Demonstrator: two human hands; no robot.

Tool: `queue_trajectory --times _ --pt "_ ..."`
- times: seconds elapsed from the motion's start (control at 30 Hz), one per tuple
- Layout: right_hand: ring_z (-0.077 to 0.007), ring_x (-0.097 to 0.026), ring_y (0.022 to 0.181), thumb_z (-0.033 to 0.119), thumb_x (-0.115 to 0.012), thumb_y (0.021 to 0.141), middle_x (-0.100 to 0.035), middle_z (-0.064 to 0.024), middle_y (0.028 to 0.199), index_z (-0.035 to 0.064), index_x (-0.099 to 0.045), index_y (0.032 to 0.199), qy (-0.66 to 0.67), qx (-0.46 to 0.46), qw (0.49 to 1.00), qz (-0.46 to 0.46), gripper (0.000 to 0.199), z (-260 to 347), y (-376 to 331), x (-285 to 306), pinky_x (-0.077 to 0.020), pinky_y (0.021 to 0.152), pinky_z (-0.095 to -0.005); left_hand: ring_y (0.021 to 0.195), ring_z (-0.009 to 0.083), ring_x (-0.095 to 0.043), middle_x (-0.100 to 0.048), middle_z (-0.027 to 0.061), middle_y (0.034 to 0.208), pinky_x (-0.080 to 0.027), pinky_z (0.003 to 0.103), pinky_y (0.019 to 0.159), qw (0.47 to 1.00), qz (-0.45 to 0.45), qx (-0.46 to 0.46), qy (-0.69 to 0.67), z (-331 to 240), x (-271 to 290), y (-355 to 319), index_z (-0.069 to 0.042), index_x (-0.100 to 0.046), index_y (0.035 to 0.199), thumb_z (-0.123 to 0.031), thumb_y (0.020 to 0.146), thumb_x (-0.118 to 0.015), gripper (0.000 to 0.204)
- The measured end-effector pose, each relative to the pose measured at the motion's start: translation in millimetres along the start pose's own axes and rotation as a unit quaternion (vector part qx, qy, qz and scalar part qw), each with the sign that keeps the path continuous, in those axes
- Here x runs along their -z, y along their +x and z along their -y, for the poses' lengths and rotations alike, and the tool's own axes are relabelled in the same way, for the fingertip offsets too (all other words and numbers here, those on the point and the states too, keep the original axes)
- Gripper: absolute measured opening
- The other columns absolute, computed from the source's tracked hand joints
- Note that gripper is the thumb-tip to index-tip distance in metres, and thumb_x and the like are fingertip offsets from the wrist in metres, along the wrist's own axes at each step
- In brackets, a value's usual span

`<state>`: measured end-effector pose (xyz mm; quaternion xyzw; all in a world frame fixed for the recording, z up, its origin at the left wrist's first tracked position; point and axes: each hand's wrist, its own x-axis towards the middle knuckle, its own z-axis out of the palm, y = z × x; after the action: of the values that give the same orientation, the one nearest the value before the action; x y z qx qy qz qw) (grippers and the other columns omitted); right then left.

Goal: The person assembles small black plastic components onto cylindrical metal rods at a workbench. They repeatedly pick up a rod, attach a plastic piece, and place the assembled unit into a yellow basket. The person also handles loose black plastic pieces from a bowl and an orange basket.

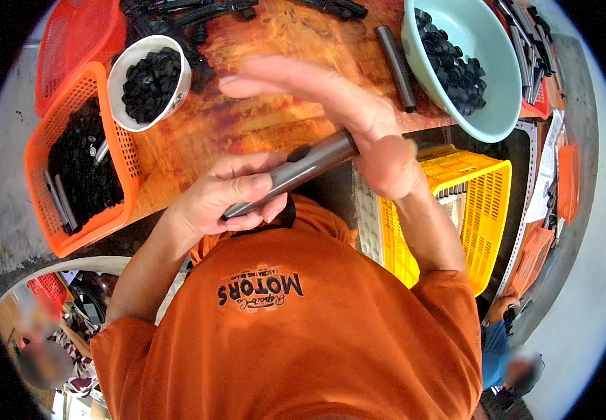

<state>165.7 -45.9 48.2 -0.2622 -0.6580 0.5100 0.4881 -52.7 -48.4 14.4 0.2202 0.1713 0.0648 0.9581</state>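
My left hand (pixel 229 190) is closed around a dark grey tube (pixel 313 166), which slants up to the right in front of my chest. A small black piece (pixel 298 152) shows against the tube's upper side, beside my left fingers; I cannot tell whether it is attached. At the tube's far right end, the palm of my right hand (pixel 362 115) presses against it or lies very near. The right fingers are stretched out to the left, slightly blurred, and hide that end. A similar dark tube (pixel 395 68) lies on the table beyond.
A white bowl (pixel 184 78) and a pale teal basin (pixel 503 84) hold small black caps on the orange-brown table (pixel 247 119). Orange (pixel 131 161) and red (pixel 82 42) baskets stand left. A yellow crate (pixel 492 224) sits right. Two people (pixel 82 364) and another person (pixel 496 350) are behind.
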Motion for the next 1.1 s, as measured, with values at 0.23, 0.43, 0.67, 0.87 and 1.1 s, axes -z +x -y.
queue_trajectory --times 0.23,0.43,0.67,0.87,1.1 --pt "-0.0331 -0.041 0.130 0.068 -0.032 0.090 -0.046 -0.0210 0.137 -0.0033 -0.037 0.138 -0.070 -0.042 0.997 0.008 0.086 6.5 -6.7 4.3 -0.0307 0.107 -0.0415 0.063 0.0169 -0.058 -0.057 0.0081 0.077 -0.046 0.028 0.052 0.791 -0.100 -0.246 0.551 -4.6 -15.7 9.2 0.000 -0.052 0.129 -0.019 0.090 -0.062 0.045" --pt "-0.0249 -0.029 0.139 0.072 -0.015 0.091 -0.036 -0.0111 0.148 0.0054 -0.032 0.144 -0.077 -0.236 0.963 -0.103 0.087 -5.9 -19.2 -4.4 -0.0266 0.108 -0.0433 0.072 0.0296 -0.062 -0.059 0.0140 0.084 -0.050 0.037 0.062 0.624 -0.157 -0.209 0.736 -7.2 -28.9 5.4 -0.001 -0.054 0.128 -0.012 0.083 -0.068 0.048" --pt "-0.0320 -0.028 0.138 0.075 -0.033 0.086 -0.033 -0.0214 0.147 -0.0033 -0.025 0.145 -0.008 -0.067 0.997 -0.046 0.098 1.8 -11.1 -4.0 -0.0196 0.112 -0.0421 0.049 0.0060 -0.045 -0.056 0.0074 0.076 -0.037 0.019 0.042 0.997 -0.066 0.037 0.026 -6.7 -11.4 -10.4 0.001 -0.044 0.135 -0.026 0.093 -0.060 0.052" --pt "-0.0345 -0.038 0.132 0.072 -0.043 0.084 -0.038 -0.0220 0.143 -0.0052 -0.021 0.145 0.068 -0.014 0.998 0.014 0.101 8.9 -3.0 -13.5 -0.0254 0.109 -0.0427 0.055 0.0053 -0.048 -0.058 0.0088 0.076 -0.036 0.017 0.047 0.988 -0.111 -0.016 0.108 -4.4 -24.1 -12.9 0.004 -0.049 0.130 -0.026 0.091 -0.063 0.052" --pt "-0.0327 -0.033 0.137 0.065 -0.041 0.090 -0.036 -0.0255 0.144 -0.0063 -0.016 0.146 0.008 -0.054 0.998 -0.021 0.094 -6.2 -18.4 -20.6 -0.0252 0.111 -0.0414 0.066 0.0306 -0.061 -0.060 0.0138 0.082 -0.049 0.036 0.059 0.681 -0.146 -0.220 0.683 -9.0 -30.6 -12.0 -0.004 -0.055 0.128 -0.014 0.084 -0.065 0.046"
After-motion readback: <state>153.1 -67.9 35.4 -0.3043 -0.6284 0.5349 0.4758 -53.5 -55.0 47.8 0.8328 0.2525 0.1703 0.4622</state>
